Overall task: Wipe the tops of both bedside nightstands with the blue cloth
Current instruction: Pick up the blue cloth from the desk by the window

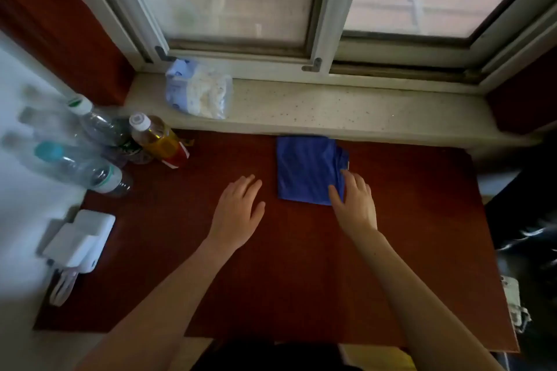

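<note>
A folded blue cloth (306,169) lies flat on the dark red-brown nightstand top (289,274), close to the window sill. My right hand (355,202) rests with its fingers spread on the cloth's near right corner, not gripping it. My left hand (238,214) lies flat and open on the bare wood, to the left of the cloth and apart from it.
Several plastic bottles (99,153) stand and lie at the far left corner. A white plug adapter (80,242) sits at the left edge. A clear bag (200,90) lies on the stone window sill (346,114). Dark objects (524,235) border the right edge.
</note>
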`<state>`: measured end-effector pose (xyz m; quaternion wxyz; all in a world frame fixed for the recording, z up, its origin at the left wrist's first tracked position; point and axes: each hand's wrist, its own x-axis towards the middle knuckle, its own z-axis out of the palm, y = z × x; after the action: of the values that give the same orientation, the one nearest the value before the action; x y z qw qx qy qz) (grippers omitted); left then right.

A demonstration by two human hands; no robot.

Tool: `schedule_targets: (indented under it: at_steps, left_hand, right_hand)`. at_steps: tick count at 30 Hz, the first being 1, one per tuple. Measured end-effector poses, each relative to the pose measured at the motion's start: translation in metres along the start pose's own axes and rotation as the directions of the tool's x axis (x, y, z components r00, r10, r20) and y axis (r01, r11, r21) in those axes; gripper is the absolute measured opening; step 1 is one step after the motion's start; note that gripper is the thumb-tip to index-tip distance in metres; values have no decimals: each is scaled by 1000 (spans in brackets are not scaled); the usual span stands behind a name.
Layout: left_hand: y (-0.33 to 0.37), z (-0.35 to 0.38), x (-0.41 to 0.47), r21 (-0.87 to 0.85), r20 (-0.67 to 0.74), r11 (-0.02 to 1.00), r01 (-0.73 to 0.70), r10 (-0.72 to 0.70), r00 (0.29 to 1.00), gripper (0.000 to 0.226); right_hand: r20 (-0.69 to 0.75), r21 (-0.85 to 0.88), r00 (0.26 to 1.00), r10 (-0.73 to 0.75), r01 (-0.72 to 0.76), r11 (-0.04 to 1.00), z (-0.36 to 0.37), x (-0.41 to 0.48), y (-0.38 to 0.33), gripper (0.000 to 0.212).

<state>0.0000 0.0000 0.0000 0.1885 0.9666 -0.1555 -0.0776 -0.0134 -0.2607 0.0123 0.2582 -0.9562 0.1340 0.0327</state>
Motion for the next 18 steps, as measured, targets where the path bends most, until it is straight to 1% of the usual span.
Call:
schedule_targets:
  at_steps: [2, 4, 7, 9, 11, 12, 13, 15, 17, 18]
  left_hand:
    - [-10, 6, 21, 51, 1, 999, -2, 2, 1000, 53]
    - [-19, 17, 37, 106, 20, 994, 4, -6, 1000, 56]
    - [-32, 36, 52, 151, 39, 988, 13, -19, 999, 59]
    - [-38, 45, 55, 164, 36, 987, 6, -12, 999, 61]
    - [-40, 50, 55, 159, 38, 987, 5, -11, 999, 61]
    - [-41, 51, 54, 146, 27, 989, -3, -1, 1000, 61]
    - [-41, 51, 53, 140, 23, 990, -9, 5, 1000, 60]
    - [-42, 50, 51, 138, 24, 990, -27, 24, 999, 60]
    - [-42, 47, 51, 143, 37, 989, -32, 27, 999, 61]
    - [-41, 45, 52, 143, 53, 989, -30, 23, 998, 61]
  right_hand:
    - [-7, -26, 993, 119, -119, 993, 11, 17, 0, 63]
    - [26, -96, 975, 220, -216, 972, 24, 28, 0, 72]
    - [-30, -222, 957, 287, -286, 932, 41, 39, -5, 85]
    - [-71, -193, 940, 333, -341, 920, 47, 44, -10, 93]
    - [-63, -59, 906, 420, -423, 904, 52, 48, -15, 92]
    - [-45, 28, 882, 468, -467, 884, 53, 49, -19, 85]
    - [-20, 127, 855, 518, -511, 850, 53, 50, -22, 72]
    - [51, 324, 802, 595, -577, 750, 51, 51, -26, 48]
    - [161, 471, 766, 622, -614, 633, 51, 54, -27, 35]
    - [226, 529, 746, 627, -634, 564, 51, 54, -28, 33]
